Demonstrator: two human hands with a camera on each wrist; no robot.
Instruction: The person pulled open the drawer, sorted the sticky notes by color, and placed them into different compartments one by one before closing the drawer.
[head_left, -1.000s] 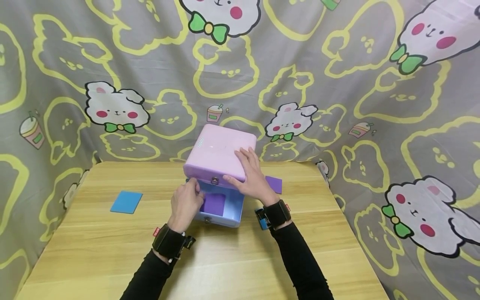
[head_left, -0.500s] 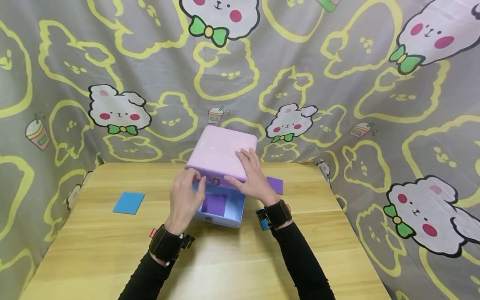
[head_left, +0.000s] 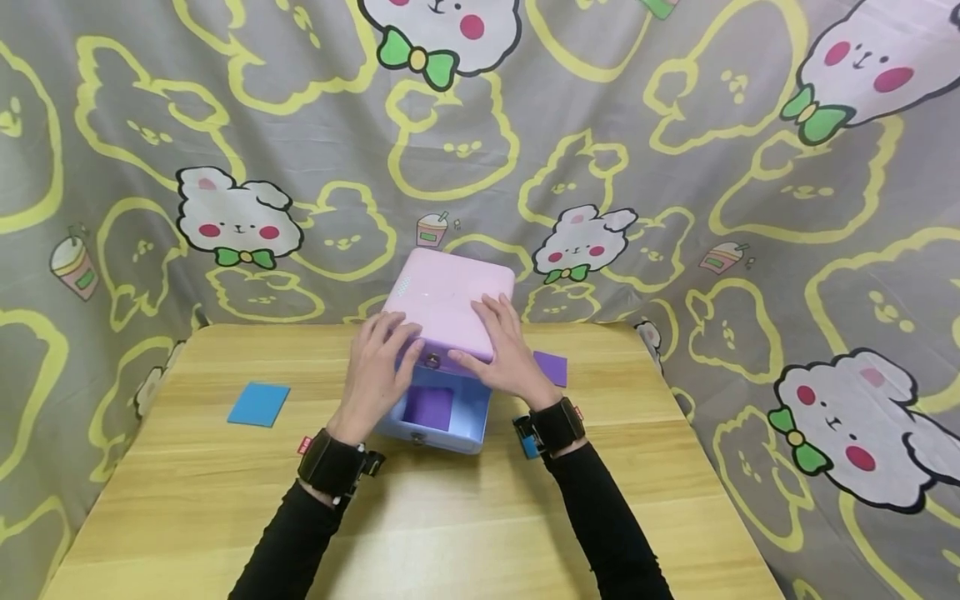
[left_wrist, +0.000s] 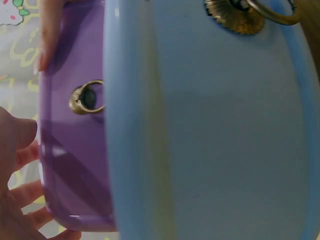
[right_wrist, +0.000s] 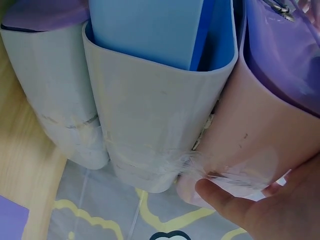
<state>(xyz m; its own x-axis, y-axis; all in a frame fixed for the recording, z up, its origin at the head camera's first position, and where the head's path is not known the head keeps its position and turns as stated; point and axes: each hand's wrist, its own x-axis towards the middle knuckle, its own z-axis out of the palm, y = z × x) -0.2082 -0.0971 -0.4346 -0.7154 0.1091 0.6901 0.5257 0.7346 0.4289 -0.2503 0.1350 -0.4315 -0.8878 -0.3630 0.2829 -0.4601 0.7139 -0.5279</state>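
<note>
- The pink-topped drawer unit stood toward the back of the table, its blue drawer pulled out toward me, with a purple square lying inside.
- My left hand was loose, fingers spread and slightly bent at the unit's front left corner, gripping nothing that I could make out.
- My right hand lay spread on the opposite corner, fingers over the top and thumb at the front edge, steadying rather than clutching.
- The unit looked like stiff, smooth plastic, probably light enough to slide if pushed; I judged the top corners best for bracing it.
- For a drawer, the metal ring pull seemed the surest hold, since the glossy front offered little to pinch.
- Clear tape crossed the shells, so I'd have handled that joint gently.
- My right wrist gear hid part of a small blue piece, my left fingertips blurred together from overhead, and the left wrist view cut off the drawer's lower edge.
</note>
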